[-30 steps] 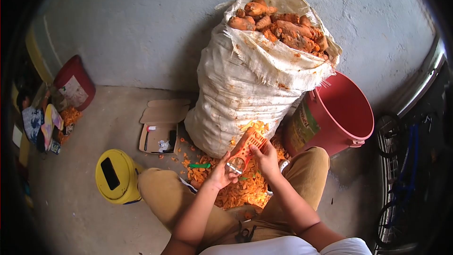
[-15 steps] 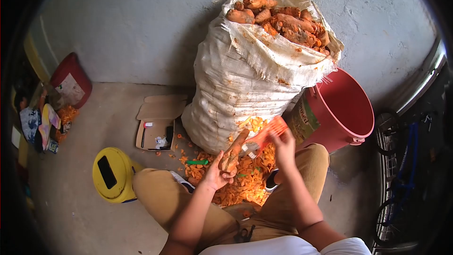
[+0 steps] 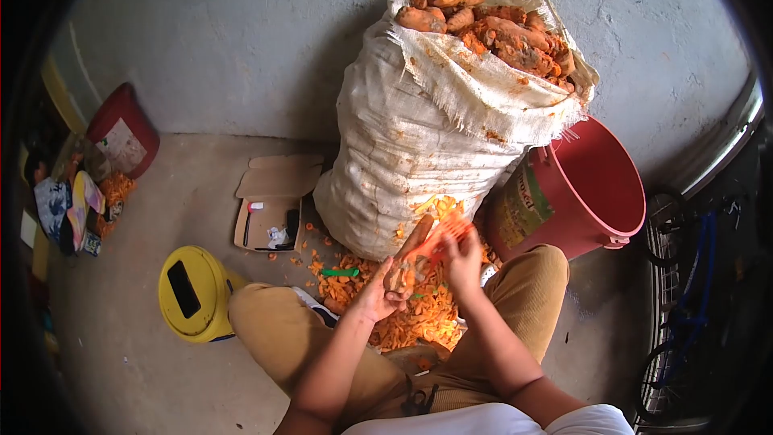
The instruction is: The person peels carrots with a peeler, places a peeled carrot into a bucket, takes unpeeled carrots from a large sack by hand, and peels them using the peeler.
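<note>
My left hand (image 3: 377, 295) is closed round a brown-orange root (image 3: 400, 276), whose far end points up and away. In my right hand (image 3: 462, 264) is an orange slotted peeler (image 3: 445, 234), blurred by motion, its lower end over the root. Whether the blade touches the root cannot be made out. Under both hands, between my legs, lies a heap of orange peelings (image 3: 415, 324). A tall white woven sack (image 3: 403, 145) stands just beyond, with several roots (image 3: 515, 36) in its open top.
Right of the sack stands a red bucket (image 3: 592, 193). To the left are an open cardboard box (image 3: 278, 175) and a yellow bucket (image 3: 213, 306) with a dark phone on its lid. A green item (image 3: 341, 272) lies on the peelings. A bicycle (image 3: 700, 282) is at far right.
The peeler has moved left from beside the root to over it, with my right hand drawn closer to my left. The whole view has shifted slightly.
</note>
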### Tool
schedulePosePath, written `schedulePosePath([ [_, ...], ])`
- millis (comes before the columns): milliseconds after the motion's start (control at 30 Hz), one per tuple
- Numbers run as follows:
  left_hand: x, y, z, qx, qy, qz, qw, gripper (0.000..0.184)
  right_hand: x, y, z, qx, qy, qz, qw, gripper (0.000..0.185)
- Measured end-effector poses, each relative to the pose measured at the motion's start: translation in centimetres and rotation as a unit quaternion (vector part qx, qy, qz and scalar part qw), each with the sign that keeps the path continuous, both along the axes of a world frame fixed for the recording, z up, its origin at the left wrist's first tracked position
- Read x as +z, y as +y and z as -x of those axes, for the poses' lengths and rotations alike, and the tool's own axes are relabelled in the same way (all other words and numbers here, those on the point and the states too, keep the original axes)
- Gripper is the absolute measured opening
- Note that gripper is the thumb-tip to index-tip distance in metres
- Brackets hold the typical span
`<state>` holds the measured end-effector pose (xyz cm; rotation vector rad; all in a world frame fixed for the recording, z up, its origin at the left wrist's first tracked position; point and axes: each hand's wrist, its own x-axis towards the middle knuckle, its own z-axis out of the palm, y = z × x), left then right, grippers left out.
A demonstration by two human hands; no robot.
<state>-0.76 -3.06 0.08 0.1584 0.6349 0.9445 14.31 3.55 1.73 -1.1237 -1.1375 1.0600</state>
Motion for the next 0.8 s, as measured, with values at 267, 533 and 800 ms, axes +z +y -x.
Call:
schedulePosePath([
  [267,-0.7,0.0,0.1,0.003,0.005,-0.042,0.999,0.056,1.9,2.7,-4.0,-0.044,0.057,-0.017,0.997,0.026],
  [533,-0.1,0.2,-0.6,0.017,-0.006,-0.021,1.000,0.049,1.7,-1.5,0.7,0.081,0.071,0.035,0.994,0.018],
  [800,-0.6,0.0,-0.3,-0.016,-0.055,-0.043,0.997,0.050,1.3,-1.3,0.7,0.039,0.002,-0.003,0.999,0.019],
])
